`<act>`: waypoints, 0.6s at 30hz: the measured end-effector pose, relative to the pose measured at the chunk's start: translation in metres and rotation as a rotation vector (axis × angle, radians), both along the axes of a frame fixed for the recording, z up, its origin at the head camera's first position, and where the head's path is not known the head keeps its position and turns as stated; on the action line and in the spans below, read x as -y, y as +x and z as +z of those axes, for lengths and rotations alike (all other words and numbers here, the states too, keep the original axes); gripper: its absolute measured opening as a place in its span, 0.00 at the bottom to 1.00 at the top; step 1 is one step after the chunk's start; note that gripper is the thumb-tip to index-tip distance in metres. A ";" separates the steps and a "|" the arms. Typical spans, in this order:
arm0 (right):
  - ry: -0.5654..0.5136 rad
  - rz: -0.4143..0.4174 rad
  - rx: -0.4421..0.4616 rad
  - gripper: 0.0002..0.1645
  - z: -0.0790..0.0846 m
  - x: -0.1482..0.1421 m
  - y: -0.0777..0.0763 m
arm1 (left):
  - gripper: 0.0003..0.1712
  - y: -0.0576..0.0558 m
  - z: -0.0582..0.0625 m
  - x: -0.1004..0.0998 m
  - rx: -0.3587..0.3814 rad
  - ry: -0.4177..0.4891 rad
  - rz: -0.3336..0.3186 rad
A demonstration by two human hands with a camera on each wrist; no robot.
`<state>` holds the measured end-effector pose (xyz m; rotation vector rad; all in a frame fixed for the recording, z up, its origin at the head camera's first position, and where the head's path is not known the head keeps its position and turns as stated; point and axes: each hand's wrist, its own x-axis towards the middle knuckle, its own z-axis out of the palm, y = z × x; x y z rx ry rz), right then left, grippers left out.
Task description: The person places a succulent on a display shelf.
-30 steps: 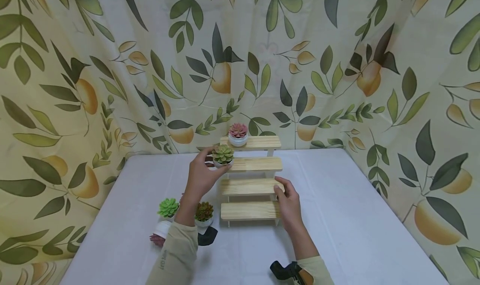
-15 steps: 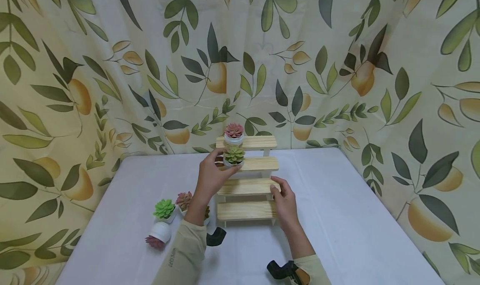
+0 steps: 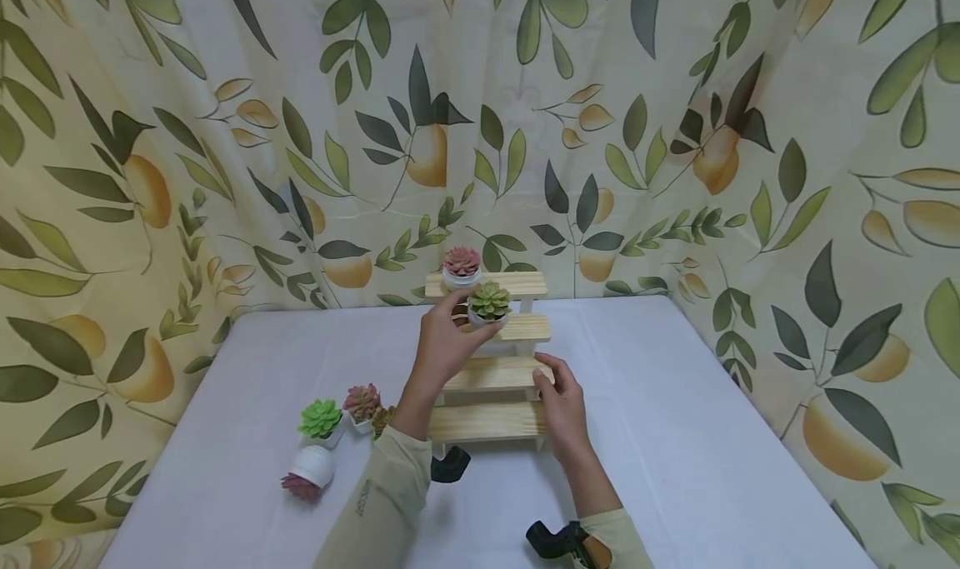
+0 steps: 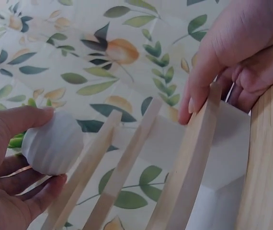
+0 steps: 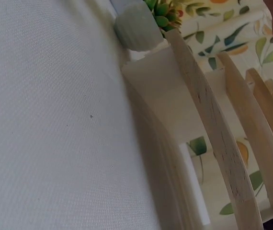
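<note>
A table under a plain white cloth (image 3: 675, 436) stands boxed in on three sides by a curtain (image 3: 675, 136) printed with green leaves and orange fruit. Near the table's middle sits a four-step wooden stand (image 3: 487, 369). The only writing is small dark lettering on the left sleeve (image 3: 363, 498), too small to read.

The left hand (image 3: 442, 348) pinches the white pot of a green succulent (image 3: 489, 304), thumb and fingers curled round it, over the second step from the top. A pink succulent (image 3: 460, 267) stands on the top step, at 11 o'clock from the held one. The right hand (image 3: 558, 402) rests at the stand's right end, thumb on the third step's edge, fingers loosely bent.

At 8 o'clock from the stand, three small pots (image 3: 330, 423) huddle upright on the cloth and a fourth pot (image 3: 306, 473) lies tipped over.

The left wrist view alone shows the ribbed pot (image 4: 52, 143) wall and the right hand's fingers (image 4: 201, 86) lying against a slat's end. The right wrist view shows the slats edge-on and an upright pot past the stand's foot
</note>
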<state>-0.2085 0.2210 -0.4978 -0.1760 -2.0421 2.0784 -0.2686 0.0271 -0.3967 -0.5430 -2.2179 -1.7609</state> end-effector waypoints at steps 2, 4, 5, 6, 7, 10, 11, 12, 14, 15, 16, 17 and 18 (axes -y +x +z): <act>0.006 -0.008 -0.013 0.19 -0.005 -0.001 -0.003 | 0.37 -0.002 0.001 -0.005 -0.002 -0.002 -0.002; 0.004 -0.014 -0.015 0.19 -0.005 0.000 -0.003 | 0.37 -0.002 0.003 -0.010 0.005 0.002 -0.005; 0.003 -0.015 -0.015 0.19 -0.005 0.000 -0.003 | 0.37 -0.002 0.003 -0.012 0.009 0.004 -0.004; 0.003 -0.015 -0.014 0.19 -0.006 0.000 -0.003 | 0.37 -0.002 0.004 -0.014 0.013 0.008 -0.005; 0.003 -0.014 -0.013 0.19 -0.006 0.000 -0.003 | 0.36 -0.002 0.004 -0.016 0.015 0.010 -0.001; 0.005 -0.010 -0.012 0.19 -0.006 0.000 -0.002 | 0.36 -0.003 0.004 -0.021 0.004 0.028 0.005; 0.006 -0.009 -0.013 0.19 -0.006 -0.001 -0.002 | 0.36 -0.004 0.004 -0.024 -0.009 0.028 0.008; 0.009 -0.008 -0.015 0.20 -0.006 -0.002 -0.002 | 0.35 -0.005 0.003 -0.026 -0.023 0.030 0.005; 0.011 -0.005 -0.022 0.21 -0.006 -0.002 -0.002 | 0.35 -0.008 0.003 -0.030 -0.055 0.024 -0.001; 0.012 -0.005 -0.024 0.21 -0.006 -0.002 -0.002 | 0.35 -0.010 0.003 -0.032 -0.069 0.018 -0.005; 0.010 -0.007 -0.027 0.21 -0.006 -0.001 -0.002 | 0.35 -0.011 0.003 -0.033 -0.076 0.014 -0.009; 0.010 -0.008 -0.029 0.21 -0.006 -0.001 -0.002 | 0.35 -0.012 0.004 -0.035 -0.080 0.010 -0.010; 0.007 -0.007 -0.030 0.21 -0.006 0.000 -0.002 | 0.35 -0.013 0.004 -0.036 -0.079 0.012 -0.010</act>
